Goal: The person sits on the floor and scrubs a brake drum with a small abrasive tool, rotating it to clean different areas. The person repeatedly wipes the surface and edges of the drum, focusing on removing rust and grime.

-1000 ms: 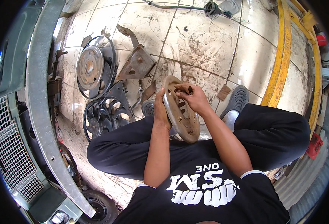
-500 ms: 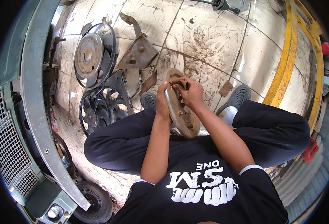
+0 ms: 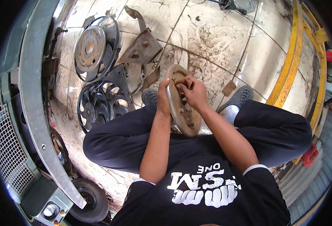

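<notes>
A round, rusty metal wheel cover [image 3: 190, 126] stands tilted on edge between my legs, its inner side turned to the right. My left hand [image 3: 163, 97] grips its left rim, thumb along the edge. Inside the upper half of the cover, the fingers of my right hand [image 3: 193, 92] are pinched together close to the surface. A small dark bit shows between those fingers, too hidden to name. Lower on the cover's inner face sit several bolt-like studs.
To the left lie another wheel cover [image 3: 90, 49] on a black ringed fan, a second black fan [image 3: 98, 103] and a rusty bracket [image 3: 141, 51]. A vehicle's metal bumper [image 3: 36, 94] and a tire [image 3: 90, 199] flank me. On the right runs a yellow metal frame [image 3: 288, 62].
My right fingers have shifted slightly within the upper part of the cover. My left hand keeps its hold on the rim. The whole view has tilted a little.
</notes>
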Tool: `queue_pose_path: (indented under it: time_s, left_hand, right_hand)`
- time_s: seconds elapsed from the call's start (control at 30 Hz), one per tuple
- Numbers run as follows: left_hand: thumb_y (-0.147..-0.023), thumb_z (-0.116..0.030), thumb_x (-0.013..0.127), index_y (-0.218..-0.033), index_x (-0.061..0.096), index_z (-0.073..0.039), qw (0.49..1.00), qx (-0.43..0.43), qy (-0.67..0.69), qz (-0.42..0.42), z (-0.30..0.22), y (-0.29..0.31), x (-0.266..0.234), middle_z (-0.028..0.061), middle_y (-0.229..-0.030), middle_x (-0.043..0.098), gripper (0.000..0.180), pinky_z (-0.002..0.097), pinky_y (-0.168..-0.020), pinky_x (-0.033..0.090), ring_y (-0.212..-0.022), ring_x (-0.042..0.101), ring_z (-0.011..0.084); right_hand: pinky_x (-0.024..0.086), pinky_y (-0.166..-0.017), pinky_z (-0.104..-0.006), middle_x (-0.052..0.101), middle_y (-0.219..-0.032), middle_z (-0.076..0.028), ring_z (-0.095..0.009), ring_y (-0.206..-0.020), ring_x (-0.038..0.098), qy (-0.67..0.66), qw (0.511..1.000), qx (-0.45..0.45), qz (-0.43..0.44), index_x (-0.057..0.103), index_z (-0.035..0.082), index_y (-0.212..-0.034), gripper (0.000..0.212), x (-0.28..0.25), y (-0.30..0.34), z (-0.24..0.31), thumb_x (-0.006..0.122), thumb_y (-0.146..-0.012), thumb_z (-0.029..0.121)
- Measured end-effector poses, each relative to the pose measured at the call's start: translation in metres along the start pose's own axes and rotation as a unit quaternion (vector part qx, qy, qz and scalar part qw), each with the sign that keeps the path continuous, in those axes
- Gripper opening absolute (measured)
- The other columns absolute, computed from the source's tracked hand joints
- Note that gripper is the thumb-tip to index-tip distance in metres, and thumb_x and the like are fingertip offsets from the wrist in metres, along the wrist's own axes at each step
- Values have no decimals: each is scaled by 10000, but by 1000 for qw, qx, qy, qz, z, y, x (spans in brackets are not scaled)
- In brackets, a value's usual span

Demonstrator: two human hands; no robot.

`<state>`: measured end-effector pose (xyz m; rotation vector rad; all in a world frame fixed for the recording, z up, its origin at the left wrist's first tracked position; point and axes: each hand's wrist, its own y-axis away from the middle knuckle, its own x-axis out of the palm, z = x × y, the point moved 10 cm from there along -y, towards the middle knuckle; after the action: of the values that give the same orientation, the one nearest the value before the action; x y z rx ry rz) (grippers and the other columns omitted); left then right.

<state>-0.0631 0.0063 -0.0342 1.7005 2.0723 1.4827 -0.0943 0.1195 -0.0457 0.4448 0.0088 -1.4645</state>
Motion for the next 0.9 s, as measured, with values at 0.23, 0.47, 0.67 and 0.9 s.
queue_pose_path:
  time_s: [0.23, 0.47, 0.67, 0.9]
  left_hand:
    - [-936, -545, 513, -1328, 604, -31, 1000, 16, 16, 8, -2, -8, -6, 117, -1137, 681, 653, 414, -850, 576, -980, 690, 242]
    - [-947, -538, 508, -1368, 592, -50, 1000, 11, 10, 4, -2, -10, -4, 114, -1180, 671, 650, 406, -862, 568, -1024, 681, 249]
    - [-951, -544, 504, -1389, 571, -45, 1000, 2, 6, -7, 5, -6, 2, 118, -1223, 660, 668, 414, -884, 564, -1056, 673, 249]
    - [-952, -519, 506, -1370, 587, -48, 1000, -4, 18, 0, 2, -5, 6, 125, -1218, 667, 635, 410, -891, 572, -1064, 679, 255]
  right_hand:
    - [563, -764, -396, 774, -900, -149, -329, -816, 741, 0, 1000, 21, -4, 782, 81, -1023, 194, 2, 9, -1, 824, -859, 175]
    - [566, -779, -378, 779, -931, -162, -305, -846, 754, 30, 999, 15, 2, 790, 96, -1079, 236, -2, 8, 9, 819, -879, 217]
    - [564, -792, -378, 779, -953, -151, -316, -871, 752, 12, 997, 71, -11, 800, 110, -1086, 247, -8, -6, -3, 821, -878, 242]
    - [555, -796, -384, 785, -972, -147, -294, -854, 748, 50, 995, 82, -15, 808, 126, -1098, 258, -4, -14, -13, 820, -883, 268]
